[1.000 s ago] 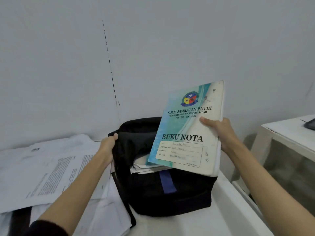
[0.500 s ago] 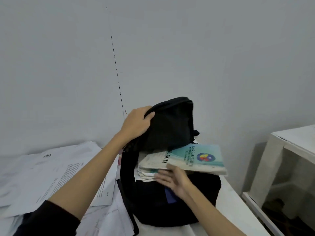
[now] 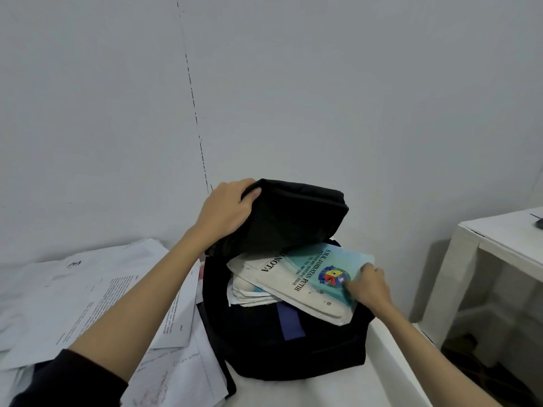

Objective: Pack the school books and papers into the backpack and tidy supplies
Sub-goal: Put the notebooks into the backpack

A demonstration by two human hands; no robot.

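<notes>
The notebook (image 3: 308, 277) lies across the mouth of the black backpack (image 3: 293, 342), its long side running from the far left, under the raised flap (image 3: 291, 212), out to the near right corner, which juts past the rim. The right hand (image 3: 368, 284) is at that jutting end, so the push that would seat the notebook runs from the grip leftward and down into the opening. That grip is loose: the fingers rest on the cover by the school crest, and from this angle I cannot tell whether the thumb hooks under the edge. The left hand (image 3: 227, 212) has its fingers curled round the flap's edge and holds it up, keeping the mouth wide; it is the farther hand from the notebook.

Inside the backpack, under the notebook, sits a stack of worn white papers and books (image 3: 249, 292), filling the opening almost to the rim. More loose papers (image 3: 88, 301) lie spread on the table (image 3: 308, 392) to the left of the backpack, not yet packed.
</notes>
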